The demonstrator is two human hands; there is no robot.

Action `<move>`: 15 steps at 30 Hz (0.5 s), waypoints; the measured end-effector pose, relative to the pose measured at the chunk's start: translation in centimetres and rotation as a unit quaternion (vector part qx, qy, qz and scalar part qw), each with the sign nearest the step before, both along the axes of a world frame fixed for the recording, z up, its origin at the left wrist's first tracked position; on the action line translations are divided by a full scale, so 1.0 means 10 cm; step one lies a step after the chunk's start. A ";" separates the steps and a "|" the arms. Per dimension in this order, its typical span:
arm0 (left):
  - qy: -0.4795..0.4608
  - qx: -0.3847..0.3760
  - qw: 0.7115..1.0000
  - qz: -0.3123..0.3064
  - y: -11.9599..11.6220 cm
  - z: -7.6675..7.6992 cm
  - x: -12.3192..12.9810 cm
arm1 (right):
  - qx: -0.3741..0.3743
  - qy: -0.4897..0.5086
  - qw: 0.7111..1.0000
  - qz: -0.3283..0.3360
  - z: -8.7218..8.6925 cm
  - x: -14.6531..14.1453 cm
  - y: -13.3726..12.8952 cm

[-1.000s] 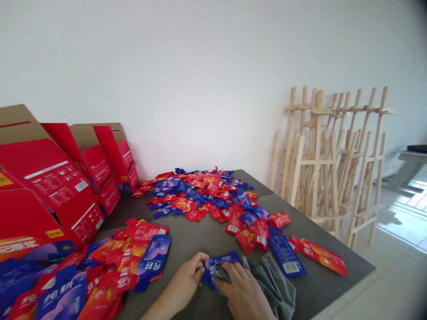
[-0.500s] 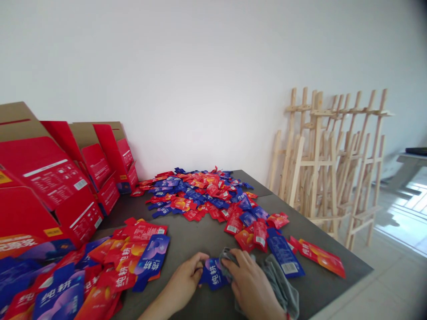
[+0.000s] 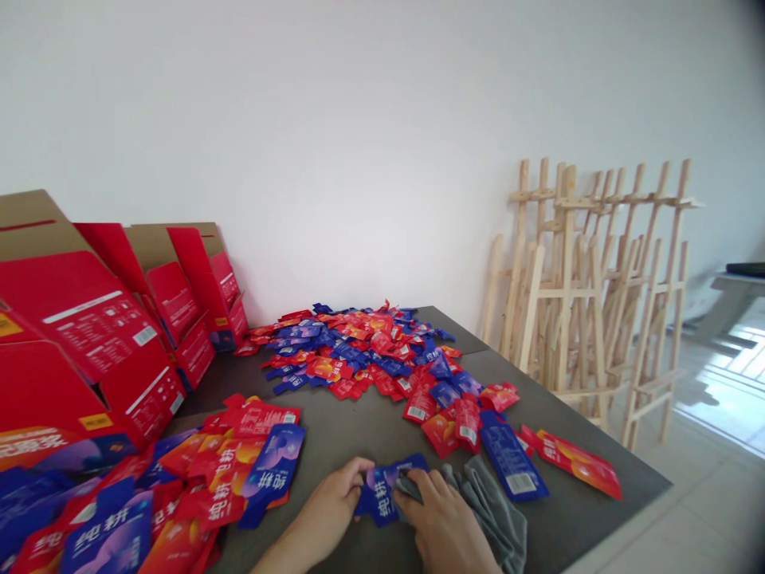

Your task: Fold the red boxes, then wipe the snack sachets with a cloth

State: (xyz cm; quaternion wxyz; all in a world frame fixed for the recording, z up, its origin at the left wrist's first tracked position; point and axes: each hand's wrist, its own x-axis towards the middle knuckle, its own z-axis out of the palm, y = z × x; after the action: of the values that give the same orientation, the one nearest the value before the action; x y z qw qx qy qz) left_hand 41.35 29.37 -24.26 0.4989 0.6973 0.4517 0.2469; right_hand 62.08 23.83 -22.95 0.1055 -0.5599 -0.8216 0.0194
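A blue sachet with white lettering (image 3: 382,498) lies at the table's front, between my hands. My left hand (image 3: 338,498) pinches its left end between thumb and fingers. Over its right part, my right hand (image 3: 439,510) presses a grey cloth (image 3: 493,510), which spreads out to the right of the hand. Just beyond the cloth is a blue sachet with a barcode (image 3: 512,458), and right of that a long red one (image 3: 577,462). To the left, red and blue sachets (image 3: 233,470) lie in an overlapping pile.
Open red cardboard boxes (image 3: 89,319) stand along the left side. A large heap of red and blue sachets (image 3: 358,339) covers the back of the dark table (image 3: 352,422). Wooden easels (image 3: 567,303) lean by the wall beyond the table's right edge.
My right hand and the cloth have shifted slightly down, and more of the blue sachet's upper right part shows. The cloth's loose part has changed its folds. My left hand keeps its pinch.
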 end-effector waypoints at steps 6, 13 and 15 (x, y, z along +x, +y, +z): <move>0.009 -0.005 1.000 -0.014 -0.06 0.14 0.01 | -0.013 0.005 0.989 -0.146 0.15 0.29 0.12; 0.045 0.037 0.998 -0.019 -0.11 0.22 0.02 | -0.021 0.044 0.998 -0.049 0.21 0.09 0.18; 0.054 0.034 0.998 -0.019 -0.11 0.22 0.02 | -0.029 0.036 0.997 -0.061 0.18 0.07 0.19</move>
State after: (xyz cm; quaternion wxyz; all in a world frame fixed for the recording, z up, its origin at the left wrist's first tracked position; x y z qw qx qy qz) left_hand 41.52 28.25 -22.04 0.4547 0.7343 0.4562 0.2145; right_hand 62.77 25.77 -21.13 0.1198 -0.6106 -0.7807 0.0572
